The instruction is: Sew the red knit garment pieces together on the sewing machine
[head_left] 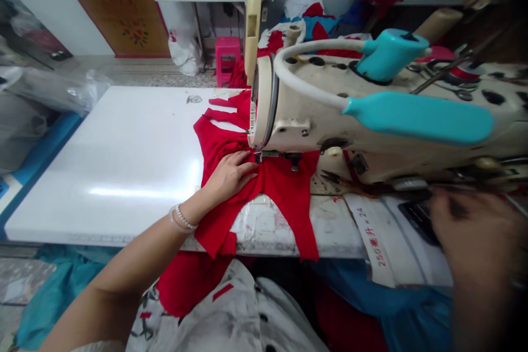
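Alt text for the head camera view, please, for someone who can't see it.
A person's left hand rests on red fabric at the needle end of a cream sewing machine, over a white table. The right hand, blurred, is near a dark flat object; whether it holds anything is unclear.

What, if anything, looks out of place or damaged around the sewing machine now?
What looks like a stray red scrap lies on the pale garment, apart from the red cloth. The white table looks scuffed and patchy beside that cloth, unlike its smooth left part.
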`<state>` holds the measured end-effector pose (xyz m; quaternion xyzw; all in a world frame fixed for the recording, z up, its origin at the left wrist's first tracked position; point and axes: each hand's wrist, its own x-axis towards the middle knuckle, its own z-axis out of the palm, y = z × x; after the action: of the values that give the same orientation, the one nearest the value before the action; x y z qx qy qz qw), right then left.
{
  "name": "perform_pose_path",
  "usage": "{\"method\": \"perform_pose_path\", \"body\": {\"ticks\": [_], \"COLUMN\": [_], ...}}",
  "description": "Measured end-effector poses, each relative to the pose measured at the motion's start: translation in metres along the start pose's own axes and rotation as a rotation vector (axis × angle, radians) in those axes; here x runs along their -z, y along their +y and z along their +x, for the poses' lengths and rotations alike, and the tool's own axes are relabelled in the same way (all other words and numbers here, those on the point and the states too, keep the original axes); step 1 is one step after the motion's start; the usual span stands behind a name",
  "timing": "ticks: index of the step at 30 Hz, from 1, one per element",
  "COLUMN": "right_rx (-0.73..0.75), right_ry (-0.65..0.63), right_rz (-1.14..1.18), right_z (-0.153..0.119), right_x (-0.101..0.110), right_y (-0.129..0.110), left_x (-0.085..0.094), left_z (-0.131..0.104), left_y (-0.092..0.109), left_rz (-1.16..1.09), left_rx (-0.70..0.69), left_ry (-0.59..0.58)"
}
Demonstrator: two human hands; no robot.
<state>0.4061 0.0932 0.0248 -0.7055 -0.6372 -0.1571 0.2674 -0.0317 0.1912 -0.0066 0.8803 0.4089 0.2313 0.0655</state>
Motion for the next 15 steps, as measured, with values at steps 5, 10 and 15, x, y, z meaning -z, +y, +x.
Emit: {"method": "perform_pose_path", "body": {"ticks": [5,10,15], "right_rx": [-0.04,0.155,0.284], "right_ry": [-0.05,-0.112,-0.607], "right_rz": [-0.003,0.153,0.356], "right_z": [0.001,-0.019,0.018], "right_x": [0.006,0.02,-0.054], "right_y": [-0.013,-0.092,-0.193], "left_x": [0.009,0.038,0.038], "left_z": [-0.003,-0.024,0.005], "left_y": [0.007,0.031,0.002], "left_rz": [0.009,-0.012,0.221], "left_rx": [0.007,0.197,0.381], "left_ry": [0.011,0.025,-0.211]}}
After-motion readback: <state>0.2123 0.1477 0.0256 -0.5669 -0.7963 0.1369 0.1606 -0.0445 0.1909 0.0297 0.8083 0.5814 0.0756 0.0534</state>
